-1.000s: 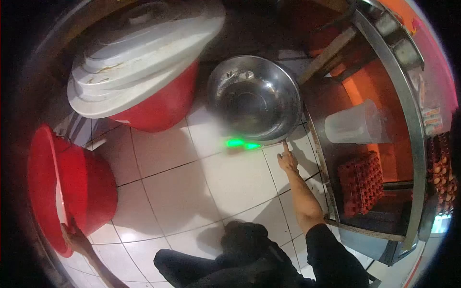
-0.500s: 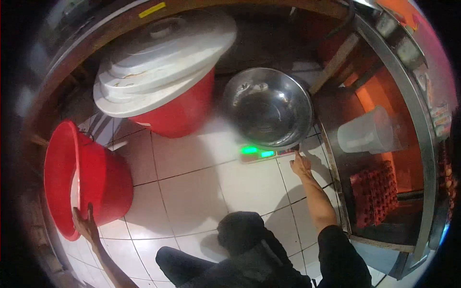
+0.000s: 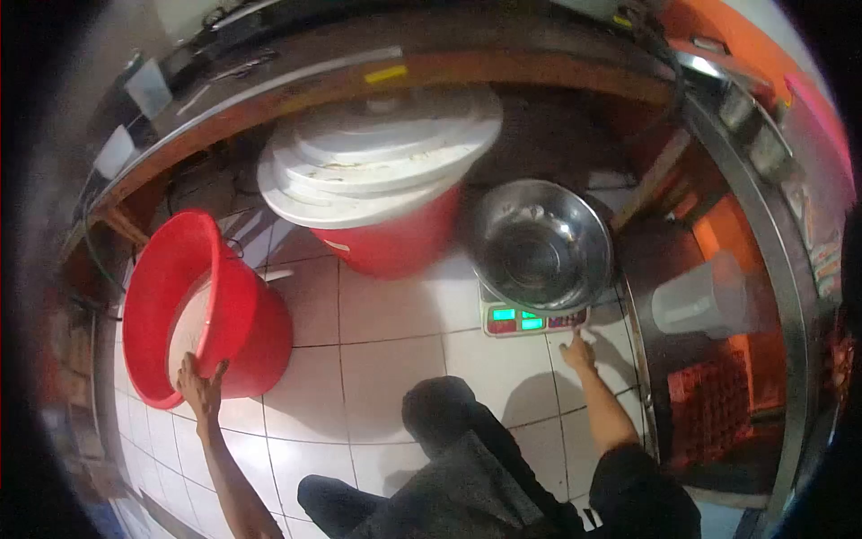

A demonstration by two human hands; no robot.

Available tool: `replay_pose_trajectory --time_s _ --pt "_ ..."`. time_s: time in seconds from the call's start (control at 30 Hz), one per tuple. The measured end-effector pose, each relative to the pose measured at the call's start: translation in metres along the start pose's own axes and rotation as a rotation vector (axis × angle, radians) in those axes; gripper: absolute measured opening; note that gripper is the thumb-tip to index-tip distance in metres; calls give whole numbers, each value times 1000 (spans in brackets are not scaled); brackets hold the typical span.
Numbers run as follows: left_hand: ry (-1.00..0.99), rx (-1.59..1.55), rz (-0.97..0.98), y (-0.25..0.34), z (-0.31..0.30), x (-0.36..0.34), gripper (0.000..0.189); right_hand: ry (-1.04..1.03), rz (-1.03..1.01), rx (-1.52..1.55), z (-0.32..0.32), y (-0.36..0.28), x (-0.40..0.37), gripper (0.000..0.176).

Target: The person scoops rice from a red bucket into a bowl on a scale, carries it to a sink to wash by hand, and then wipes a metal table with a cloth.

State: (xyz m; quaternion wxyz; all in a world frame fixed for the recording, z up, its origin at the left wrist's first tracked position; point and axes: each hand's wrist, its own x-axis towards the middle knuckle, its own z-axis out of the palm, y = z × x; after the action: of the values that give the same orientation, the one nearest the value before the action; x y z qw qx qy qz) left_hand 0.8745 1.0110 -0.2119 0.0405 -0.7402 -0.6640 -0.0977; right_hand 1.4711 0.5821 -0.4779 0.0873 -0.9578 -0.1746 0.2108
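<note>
My left hand (image 3: 201, 386) grips the near rim of a red bucket (image 3: 256, 328), fingers over the edge and thumb on the outside. Tipped toward me, the bucket shows a pale, whitish mass (image 3: 187, 328) inside, its grain too fine to make out. My right hand (image 3: 579, 352) has its index finger stretched toward the keypad of a digital scale (image 3: 505, 329) on the floor, fingertip right at the keypad's front edge. Nothing is held in it. Lit green displays show on the scale's front. On top of it rests a shiny metal bowl (image 3: 539, 251), with no contents visible.
Behind stands a large red tub (image 3: 386, 242) with a white lid (image 3: 382, 171). A wooden-edged counter (image 3: 539, 76) runs above it. Right of the scale, a shelf unit (image 3: 795, 359) holds a translucent plastic jug (image 3: 691, 305) and red egg trays (image 3: 709, 404). White tiles (image 3: 391, 382) cover the floor.
My view has shifted, so everything sits farther right and mostly lower. The right fingertip has drawn back slightly from the keypad. The left hand keeps its hold on the red bucket.
</note>
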Motion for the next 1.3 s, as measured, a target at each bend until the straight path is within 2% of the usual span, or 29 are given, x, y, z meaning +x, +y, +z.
replay_pose_trajectory --time_s 0.1,0.17,0.2,0.23,0.3,0.33,0.4,0.43,0.5,0.7,0.77,0.83,0.9,0.97,1.03,1.07,1.1,1.17,1.2,1.23,1.27,1.3 --pt "18 -42 -4 -15 22 -6 97 -51 -27 204 -12 -30 -49 63" --pt "298 63 153 -42 60 0 90 -43 -122 296 -13 -37 -76 59" --pt "251 3 81 -24 49 -11 85 -47 -198 367 -16 -40 -90 54" --pt "58 -68 11 19 1 -30 74 -47 -191 366 -28 -47 -109 54" --pt "321 -97 132 18 19 -49 66 -26 -212 472 -51 -70 -131 47" --pt "324 -97 109 18 22 -58 66 -30 -231 460 -54 -76 -128 47" --pt "317 -158 125 42 6 -88 60 251 -433 351 -56 -82 -123 44" --pt "311 -157 104 49 1 -103 60 242 -447 336 -66 -89 -124 44" --pt "295 -174 88 63 -8 -125 59 499 -727 339 -100 -121 -117 42" --pt "130 -248 47 96 -35 -203 53 344 -662 484 -147 -198 -138 36" --pt "157 -311 79 104 -41 -234 55 334 -792 627 -147 -229 -150 35" --pt "63 -323 65 115 -59 -260 61 305 -856 722 -151 -272 -177 31" --pt "-70 -338 14 128 -77 -285 69 279 -1057 750 -152 -310 -205 32" --pt "-139 -410 33 135 -90 -306 62 223 -1094 746 -155 -355 -239 30" --pt "-252 -676 105 128 -104 -320 45 68 -1456 615 -146 -403 -271 30" --pt "-286 -864 109 123 -113 -320 27 -8 -1521 560 -138 -420 -277 29" --pt "-284 -865 105 112 -115 -315 27 -75 -1577 502 -124 -432 -280 29" --pt "149 -834 148 85 -117 -287 17 -131 -1652 347 -78 -443 -266 39" --pt "297 -783 114 67 -111 -267 9 -153 -1623 212 -64 -440 -262 44" --pt "279 -592 -83 52 -111 -250 7 -175 -1572 80 -50 -427 -261 51" --pt "365 -597 -26 31 -104 -227 10 -275 -1600 44 -39 -412 -258 58" --pt "384 -577 -62 19 -102 -207 17 -371 -1635 7 -34 -400 -255 65"
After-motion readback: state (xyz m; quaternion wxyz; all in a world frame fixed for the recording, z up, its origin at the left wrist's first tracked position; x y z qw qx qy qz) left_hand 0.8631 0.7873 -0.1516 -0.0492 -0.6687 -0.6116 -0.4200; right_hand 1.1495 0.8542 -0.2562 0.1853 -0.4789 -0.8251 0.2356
